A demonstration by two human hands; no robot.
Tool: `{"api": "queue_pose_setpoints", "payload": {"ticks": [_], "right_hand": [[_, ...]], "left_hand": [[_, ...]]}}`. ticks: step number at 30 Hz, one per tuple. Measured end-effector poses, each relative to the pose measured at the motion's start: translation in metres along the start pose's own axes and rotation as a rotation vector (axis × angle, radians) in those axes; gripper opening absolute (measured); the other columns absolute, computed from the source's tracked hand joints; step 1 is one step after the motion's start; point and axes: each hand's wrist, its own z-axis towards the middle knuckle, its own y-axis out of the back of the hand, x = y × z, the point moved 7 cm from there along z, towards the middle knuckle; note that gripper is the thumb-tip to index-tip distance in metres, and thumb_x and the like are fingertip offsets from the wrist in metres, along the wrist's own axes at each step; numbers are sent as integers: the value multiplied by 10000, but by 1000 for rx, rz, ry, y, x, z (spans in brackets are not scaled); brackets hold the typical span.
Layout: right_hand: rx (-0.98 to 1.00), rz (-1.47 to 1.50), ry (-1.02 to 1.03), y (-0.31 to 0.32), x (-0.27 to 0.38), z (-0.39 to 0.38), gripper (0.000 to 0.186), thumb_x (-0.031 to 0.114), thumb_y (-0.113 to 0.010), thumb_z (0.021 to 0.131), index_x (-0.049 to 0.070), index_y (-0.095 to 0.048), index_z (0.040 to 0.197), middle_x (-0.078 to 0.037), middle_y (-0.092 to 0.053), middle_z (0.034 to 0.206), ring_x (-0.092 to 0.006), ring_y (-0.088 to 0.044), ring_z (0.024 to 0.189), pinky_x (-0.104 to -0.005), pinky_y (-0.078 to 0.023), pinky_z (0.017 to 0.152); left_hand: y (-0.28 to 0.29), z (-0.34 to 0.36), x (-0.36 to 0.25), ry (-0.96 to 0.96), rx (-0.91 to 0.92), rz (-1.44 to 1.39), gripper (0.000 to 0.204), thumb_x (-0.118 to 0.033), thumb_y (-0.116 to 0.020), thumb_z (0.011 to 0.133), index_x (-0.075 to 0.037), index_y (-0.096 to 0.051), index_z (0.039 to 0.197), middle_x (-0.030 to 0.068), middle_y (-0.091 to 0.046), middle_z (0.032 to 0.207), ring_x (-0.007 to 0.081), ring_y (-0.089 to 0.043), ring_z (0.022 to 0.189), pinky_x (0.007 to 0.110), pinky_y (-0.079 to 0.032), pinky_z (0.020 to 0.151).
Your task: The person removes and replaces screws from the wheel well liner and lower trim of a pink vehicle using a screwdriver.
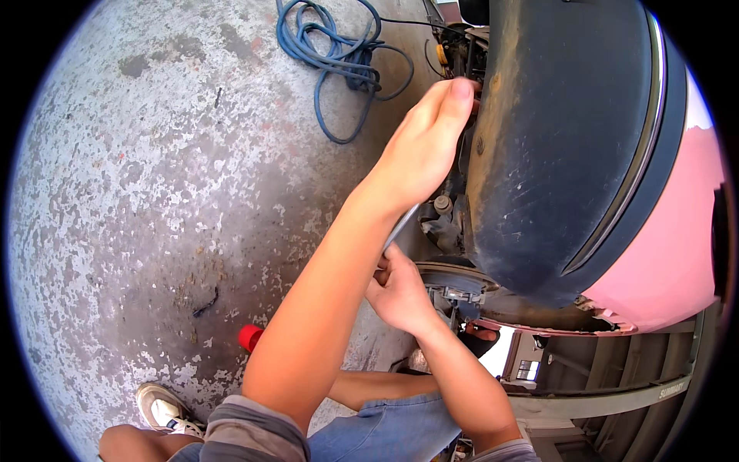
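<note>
My left hand (422,142) reaches up along the edge of a black bumper (566,146) on a pink car body (662,239). Its thumb lies straight at the bumper's edge; the other fingers are mostly hidden, so what they hold, if anything, does not show. Lower down, my right hand (399,294) is closed round a grey metal rod (402,225). The rod slants up behind my left wrist, where its far end is hidden. Beside it, in the gap under the bumper, sit dusty mechanical parts (442,223).
A coiled blue hose (331,54) lies on the worn, flaking concrete floor (154,192). A red cylindrical object (250,337) shows beside my left forearm. My shoe (162,406) rests at lower left. A metal frame (608,399) runs along the lower right.
</note>
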Motion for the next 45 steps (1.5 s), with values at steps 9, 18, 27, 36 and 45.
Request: {"api": "queue_pose_setpoints", "payload": {"ticks": [9,18,27,36,45], "right_hand": [[-5,46,252,-7,54,39,135,33,-584,869,4,-492,963,-75,-617,883,-102,-570,802,-256,-473,725],[22,255,325,5,90,52,198,194,-411,1005,14,-485,1043,-217,-617,1078,-324,-635,1010,-372,-549,851],[-55,381,445,15,111,54,194,170,-399,1007,5,-468,1082,-169,-618,1056,-254,-626,1008,-346,-542,856],[-33,366,446,20,114,58,186,166,-379,1012,15,-464,1082,-167,-616,1053,-255,-624,1014,-341,-542,854],[59,500,480,17,120,60,181,171,-353,1017,42,-456,1092,-214,-575,1145,-307,-591,1090,-373,-512,916]], "left_hand": [[97,-136,68,442,143,325,448,-373,-612,899,21,-584,1110,102,-642,892,150,-580,831,311,-473,749],[148,-118,54,576,51,418,307,-256,-806,731,-14,-666,857,-47,-538,669,57,-451,638,249,-384,562],[142,-89,33,290,-41,478,327,-186,-841,655,5,-679,866,20,-619,784,100,-531,719,262,-419,643],[140,-86,35,288,-70,459,337,-186,-853,631,-5,-682,858,23,-600,755,108,-516,696,264,-400,619],[136,-85,-13,-241,-330,856,399,-109,-849,557,-27,-662,899,62,-588,806,191,-581,743,295,-449,648]]}}
